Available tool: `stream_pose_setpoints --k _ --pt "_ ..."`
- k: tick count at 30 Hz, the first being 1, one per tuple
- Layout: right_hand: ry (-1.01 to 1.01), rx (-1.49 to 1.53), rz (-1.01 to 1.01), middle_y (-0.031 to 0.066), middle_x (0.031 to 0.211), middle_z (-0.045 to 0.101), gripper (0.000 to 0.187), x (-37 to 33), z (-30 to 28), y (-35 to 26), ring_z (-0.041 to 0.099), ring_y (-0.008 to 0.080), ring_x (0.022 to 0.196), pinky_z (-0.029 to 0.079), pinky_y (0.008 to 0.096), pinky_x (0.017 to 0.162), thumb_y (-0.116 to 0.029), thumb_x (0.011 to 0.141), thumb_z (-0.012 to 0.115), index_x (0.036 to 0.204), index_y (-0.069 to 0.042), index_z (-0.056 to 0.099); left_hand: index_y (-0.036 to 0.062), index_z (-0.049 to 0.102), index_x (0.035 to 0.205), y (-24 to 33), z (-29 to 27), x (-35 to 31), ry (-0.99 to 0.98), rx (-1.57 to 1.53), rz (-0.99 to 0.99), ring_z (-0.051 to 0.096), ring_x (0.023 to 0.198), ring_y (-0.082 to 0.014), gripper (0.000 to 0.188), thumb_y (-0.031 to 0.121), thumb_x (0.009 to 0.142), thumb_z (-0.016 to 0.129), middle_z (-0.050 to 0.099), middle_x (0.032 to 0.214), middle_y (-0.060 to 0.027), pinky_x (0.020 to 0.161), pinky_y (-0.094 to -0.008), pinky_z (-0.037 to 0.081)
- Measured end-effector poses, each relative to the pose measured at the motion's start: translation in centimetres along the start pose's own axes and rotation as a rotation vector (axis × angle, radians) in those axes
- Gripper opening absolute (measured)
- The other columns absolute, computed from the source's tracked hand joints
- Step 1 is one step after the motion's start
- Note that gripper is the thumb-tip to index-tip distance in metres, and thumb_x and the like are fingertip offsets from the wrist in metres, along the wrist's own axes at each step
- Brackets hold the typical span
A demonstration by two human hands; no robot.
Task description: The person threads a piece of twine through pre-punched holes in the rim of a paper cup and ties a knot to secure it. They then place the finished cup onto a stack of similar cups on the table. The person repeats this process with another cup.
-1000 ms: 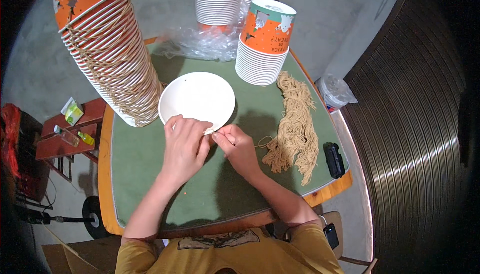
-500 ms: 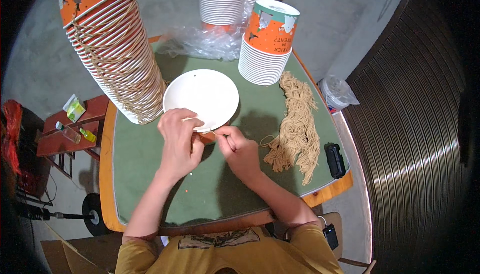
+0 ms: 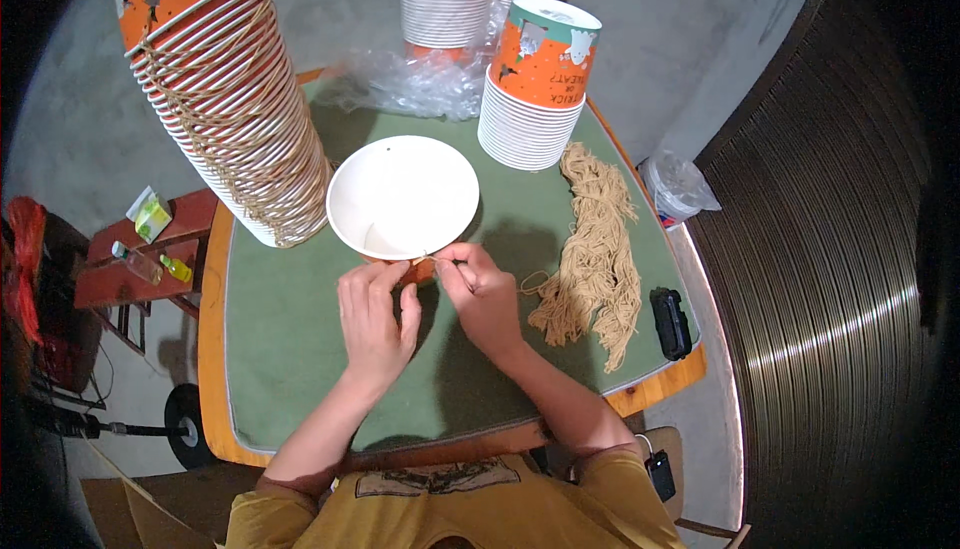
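Note:
A paper bucket (image 3: 405,194), white inside and orange outside, stands mouth up on the table. A thin tan cord (image 3: 428,257) runs at its near rim, by a small hole. My right hand (image 3: 483,299) pinches that cord just right of the hole. Against the bucket's near outer wall, below the rim, lies my left hand (image 3: 375,321), its fingers stretched out and the thumb apart. The left fingertips are partly hidden under the rim. Right of my hands lies a bundle of tan cords (image 3: 592,259).
At the left leans a tall stack of nested buckets (image 3: 225,109) with cord loops hanging out. A shorter upside-down stack (image 3: 535,89) stands at the back right, near clear plastic wrap (image 3: 415,84). A black case (image 3: 670,323) sits at the table's right edge.
My left hand has come off the rim and moved down to the outside of the bucket, nearer to me. The right hand stays at the rim with the cord.

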State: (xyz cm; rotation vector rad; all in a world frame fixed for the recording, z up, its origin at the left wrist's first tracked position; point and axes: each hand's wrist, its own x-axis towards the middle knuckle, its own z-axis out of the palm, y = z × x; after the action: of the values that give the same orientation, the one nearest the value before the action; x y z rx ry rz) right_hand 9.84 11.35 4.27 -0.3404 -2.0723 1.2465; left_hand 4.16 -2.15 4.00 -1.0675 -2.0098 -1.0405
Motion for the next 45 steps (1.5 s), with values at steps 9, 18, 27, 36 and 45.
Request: stream_pose_setpoints --k 9,18,27,36,45 --pt "-0.052 -0.028 -0.011 0.0074 0.058 0.059 0.014 -0.1 0.0 -0.6 0.057 0.0163 0.046 0.044 0.0325 0.048 -0.016 0.089 0.068 0.095 -0.005 0.061 0.0020 0.055 0.113 -0.2 0.3 0.2 -0.005 -0.008 -0.007 0.055 0.095 -0.0325 0.034 0.000 0.081 0.067 0.057 0.102 -0.0148 0.084 -0.0418 0.044" --pt "-0.046 0.243 0.144 0.0062 0.061 0.060 0.011 0.4 0.7 -0.8 0.051 0.0046 0.053 0.043 0.0277 0.050 -0.012 0.090 0.065 0.095 -0.002 0.063 0.0050 0.055 0.110 -0.5 0.9 0.6 0.061 0.070 0.074 0.055 0.091 -0.0312 0.037 0.003 0.078 0.072 0.056 0.100 -0.0133 0.079 -0.0426 0.042" --pt "-0.038 0.089 0.020 0.0146 0.069 0.062 0.008 0.3 0.4 0.2 0.065 0.0239 0.059 0.050 0.0375 0.054 -0.010 0.093 0.057 0.098 -0.004 0.056 0.0057 0.053 0.114 -1.4 1.5 0.0 0.060 0.106 0.083 0.054 0.092 -0.0306 0.039 0.005 0.079 0.072 0.054 0.100 -0.0125 0.078 -0.0429 0.041" --pt "-0.005 -0.073 -0.015 0.0141 0.070 0.065 0.012 0.2 0.0 -1.2 0.068 0.0303 0.065 0.051 0.0408 0.056 -0.012 0.092 0.061 0.102 -0.007 0.056 0.0038 0.053 0.112 -0.9 1.2 0.2 0.054 0.054 0.089 0.054 0.094 -0.0320 0.035 0.002 0.081 0.069 0.055 0.101 -0.0140 0.082 -0.0434 0.042" --pt "0.009 0.041 0.129 0.0114 0.076 0.068 0.016 0.7 -0.6 -1.7 0.068 0.0207 0.063 0.050 0.0325 0.058 -0.019 0.095 0.058 0.105 -0.009 0.066 0.0036 0.055 0.111 -0.8 1.0 0.2 0.054 0.050 0.098 0.055 0.095 -0.0319 0.034 0.003 0.080 0.068 0.055 0.102 -0.0135 0.082 -0.0430 0.043"
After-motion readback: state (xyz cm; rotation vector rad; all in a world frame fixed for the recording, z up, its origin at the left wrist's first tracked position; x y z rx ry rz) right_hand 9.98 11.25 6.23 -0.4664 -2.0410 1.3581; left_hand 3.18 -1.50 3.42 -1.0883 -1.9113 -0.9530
